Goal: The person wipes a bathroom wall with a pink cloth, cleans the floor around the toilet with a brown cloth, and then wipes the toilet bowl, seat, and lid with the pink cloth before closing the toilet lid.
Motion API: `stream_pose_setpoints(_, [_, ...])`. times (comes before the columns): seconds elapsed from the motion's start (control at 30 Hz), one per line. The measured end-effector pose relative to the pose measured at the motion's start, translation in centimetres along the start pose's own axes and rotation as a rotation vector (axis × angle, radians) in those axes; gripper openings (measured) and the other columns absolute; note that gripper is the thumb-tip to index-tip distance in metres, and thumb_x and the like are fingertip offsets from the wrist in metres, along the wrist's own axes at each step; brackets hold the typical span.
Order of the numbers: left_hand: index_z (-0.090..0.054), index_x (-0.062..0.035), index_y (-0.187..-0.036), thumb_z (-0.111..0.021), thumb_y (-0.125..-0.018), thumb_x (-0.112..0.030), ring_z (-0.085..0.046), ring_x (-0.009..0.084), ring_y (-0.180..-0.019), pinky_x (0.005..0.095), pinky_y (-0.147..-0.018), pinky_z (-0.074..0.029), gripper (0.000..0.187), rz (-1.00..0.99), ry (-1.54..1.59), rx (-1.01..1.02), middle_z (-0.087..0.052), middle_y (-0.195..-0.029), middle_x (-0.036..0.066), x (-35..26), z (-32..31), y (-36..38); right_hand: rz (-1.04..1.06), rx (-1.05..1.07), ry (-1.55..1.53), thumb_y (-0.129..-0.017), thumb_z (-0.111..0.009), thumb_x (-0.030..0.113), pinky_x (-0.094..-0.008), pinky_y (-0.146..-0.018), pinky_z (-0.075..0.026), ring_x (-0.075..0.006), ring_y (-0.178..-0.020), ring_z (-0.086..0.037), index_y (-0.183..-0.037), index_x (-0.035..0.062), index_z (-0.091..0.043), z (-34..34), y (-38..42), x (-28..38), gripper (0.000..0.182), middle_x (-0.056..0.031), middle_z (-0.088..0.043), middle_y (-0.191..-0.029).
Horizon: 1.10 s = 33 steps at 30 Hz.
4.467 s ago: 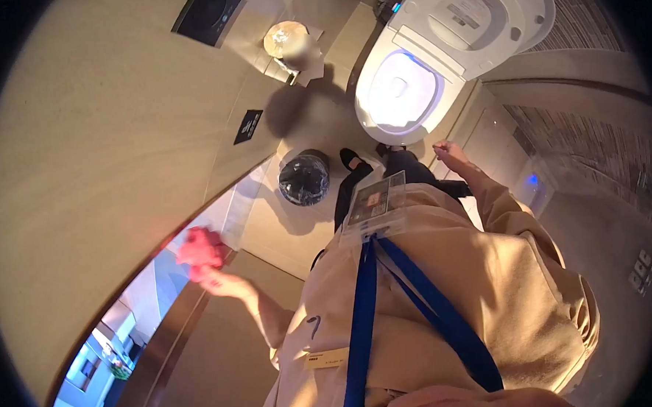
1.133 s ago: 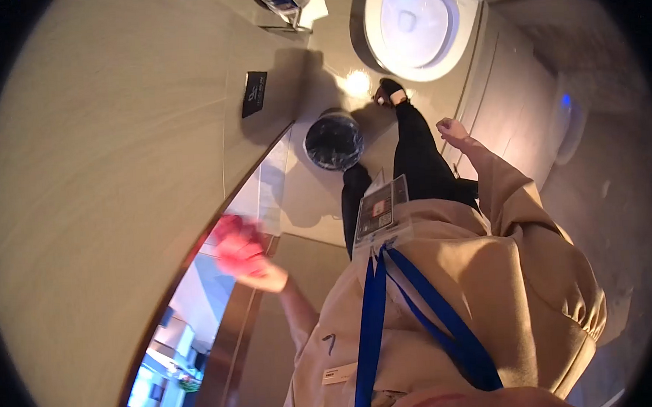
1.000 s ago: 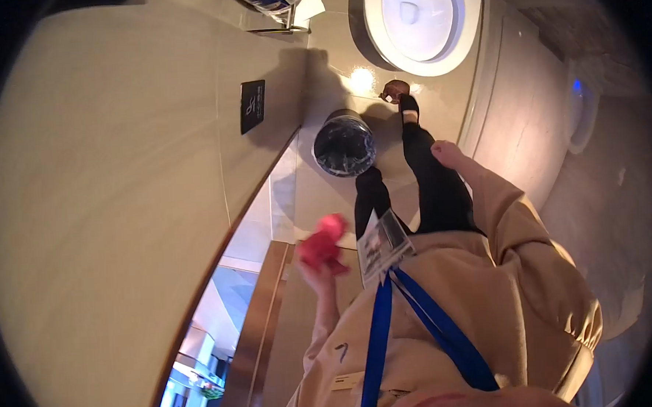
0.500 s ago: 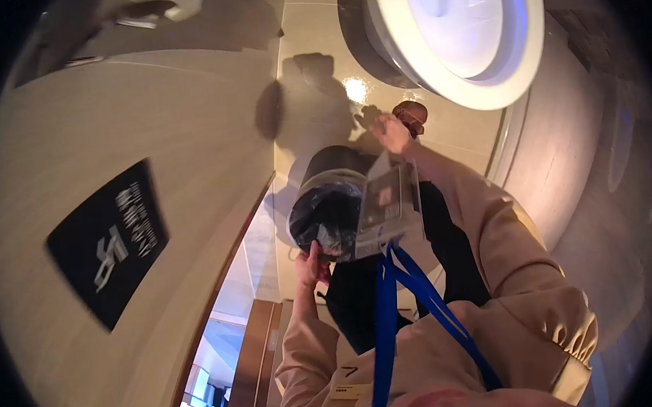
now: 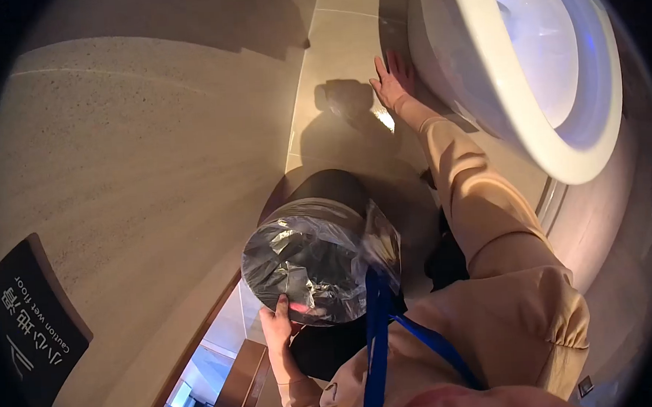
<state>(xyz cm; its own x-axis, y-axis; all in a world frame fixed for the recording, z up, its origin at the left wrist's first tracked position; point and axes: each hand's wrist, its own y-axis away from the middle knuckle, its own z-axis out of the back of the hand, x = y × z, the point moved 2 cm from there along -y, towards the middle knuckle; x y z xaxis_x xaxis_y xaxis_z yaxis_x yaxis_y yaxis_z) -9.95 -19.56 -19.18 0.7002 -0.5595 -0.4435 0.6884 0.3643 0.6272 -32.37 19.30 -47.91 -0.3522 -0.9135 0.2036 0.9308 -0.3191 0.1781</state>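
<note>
My left hand [image 5: 276,325] grips the near rim of a dark trash bin [image 5: 333,190], with the thumb over the edge. The bin is tilted so that its mouth faces me. A shiny plastic liner [image 5: 307,260] covers the mouth and folds over the rim. Something small and pinkish-red [image 5: 299,307] shows beside my left thumb. My right hand [image 5: 393,83] reaches forward, fingers spread and holding nothing, close beside the base of the white toilet [image 5: 448,64].
A blue lanyard [image 5: 377,341] hangs from my neck, its clear badge holder [image 5: 383,241] against the bin. On the left, a wall [image 5: 154,161] carries a black wet-floor sign [image 5: 41,321]. Tiled floor [image 5: 325,49] runs between wall and toilet. A brown wooden edge [image 5: 240,385] stands at lower left.
My right hand has moved forward to the toilet base, fingers now spread. The bin's mouth has turned more toward me, my left hand still on its rim. The view has shifted.
</note>
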Motion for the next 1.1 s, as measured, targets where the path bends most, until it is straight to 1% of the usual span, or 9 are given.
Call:
stream_pose_setpoints(0.07, [-0.059,0.0080,-0.081,-0.053,-0.084,-0.016,-0.055,0.0163,-0.062,0.0316,-0.057,-0.044,0.025,-0.089,-0.002,-0.033,-0.062,-0.071,0.012,-0.7,-0.2,0.0,0.005,0.008,0.060,-0.085,-0.047,0.039,-0.0484,-0.103,-0.019,-0.0267,-0.131,-0.018,-0.135,0.0204,-0.030,-0.1,0.4,-0.5,0.056,-0.0084,-0.017,-0.144])
stream_pose_setpoints(0.17, [-0.056,0.0049,-0.095,-0.059,-0.082,-0.021,-0.056,0.0180,-0.075,0.0318,-0.069,-0.045,0.029,0.147,0.018,0.014,-0.061,-0.084,0.012,-1.1,0.1,0.7,0.136,-0.069,0.066,-0.084,-0.049,0.034,-0.0485,-0.101,-0.023,-0.0269,-0.129,-0.022,-0.131,0.0189,-0.037,-0.1,1.7,-1.1,0.051,-0.0089,-0.020,-0.143])
stream_pose_setpoints(0.23, [-0.058,0.0035,-0.076,-0.055,-0.084,-0.018,-0.053,0.0132,-0.053,0.0290,-0.046,-0.042,0.023,0.126,0.106,0.010,-0.060,-0.065,0.008,-2.8,-0.4,1.1,0.309,-0.185,-0.049,-0.082,-0.053,0.025,-0.0470,-0.098,-0.029,-0.0297,-0.124,-0.031,-0.118,0.0145,-0.052,-0.4,1.9,-1.2,0.037,-0.0110,-0.027,-0.139])
stream_pose_setpoints(0.43, [-0.057,0.0019,-0.080,-0.055,-0.084,-0.018,-0.051,0.0130,-0.044,0.0273,-0.037,-0.039,0.021,0.092,0.103,-0.059,-0.057,-0.060,0.006,-1.5,-0.4,0.9,0.256,-0.142,-0.601,-0.076,-0.056,0.000,-0.0364,-0.091,-0.040,-0.0373,-0.108,-0.046,-0.105,0.0011,-0.056,-2.0,-1.2,-0.7,0.029,-0.0223,-0.032,-0.131])
stream_pose_setpoints(0.57, [-0.055,0.0014,-0.080,-0.055,-0.084,-0.019,-0.050,0.0130,-0.041,0.0268,-0.035,-0.038,0.021,0.133,0.192,-0.096,-0.056,-0.059,0.006,-1.1,-0.5,0.8,0.259,-0.224,-0.661,-0.075,-0.059,0.005,-0.0390,-0.093,-0.038,-0.0366,-0.114,-0.041,-0.106,0.0030,-0.055,-1.2,-3.8,0.1,0.031,-0.0213,-0.033,-0.130])
stream_pose_setpoints(0.67, [-0.051,-0.0019,-0.097,-0.059,-0.082,-0.023,-0.054,0.0156,-0.053,0.0277,-0.044,-0.043,0.027,0.321,0.103,-0.006,-0.057,-0.071,0.007,-1.6,-0.5,0.8,0.274,-0.302,-0.389,-0.077,-0.060,0.014,-0.0429,-0.096,-0.036,-0.0351,-0.122,-0.032,-0.117,0.0111,-0.049,0.1,-5.8,1.4,0.042,-0.0171,-0.030,-0.134])
stream_pose_setpoints(0.73, [-0.053,-0.0006,-0.074,-0.057,-0.084,-0.022,-0.051,0.0152,-0.041,0.0267,-0.031,-0.037,0.024,0.224,0.203,-0.104,-0.055,-0.058,0.007,-0.9,-0.7,0.8,0.233,-0.098,-0.153,-0.080,-0.057,0.024,-0.0481,-0.099,-0.031,-0.0324,-0.127,-0.023,-0.127,0.0217,-0.041,1.6,-6.6,2.8,0.050,-0.0122,-0.024,-0.138])
stream_pose_setpoints(0.87, [-0.052,-0.0008,-0.073,-0.058,-0.084,-0.024,-0.051,0.0156,-0.040,0.0272,-0.030,-0.036,0.026,0.158,0.186,-0.080,-0.054,-0.057,0.007,-1.2,-0.7,0.4,0.222,0.008,0.116,-0.084,-0.052,0.031,-0.0512,-0.102,-0.024,-0.0293,-0.129,-0.021,-0.131,0.0260,-0.037,1.2,-8.3,3.6,0.050,-0.0070,-0.015,-0.143])
stream_pose_setpoints(1.1, [-0.051,-0.0003,-0.072,-0.058,-0.083,-0.026,-0.048,0.0151,-0.036,0.0263,-0.030,-0.036,0.029,0.187,0.149,-0.130,-0.052,-0.053,0.007,-1.3,-0.9,0.8,0.385,-0.311,-0.189,-0.078,-0.056,0.020,-0.0416,-0.093,-0.034,-0.0264,-0.110,-0.044,-0.094,0.0132,-0.063,0.2,-7.4,2.0,0.018,-0.0060,-0.053,-0.110])
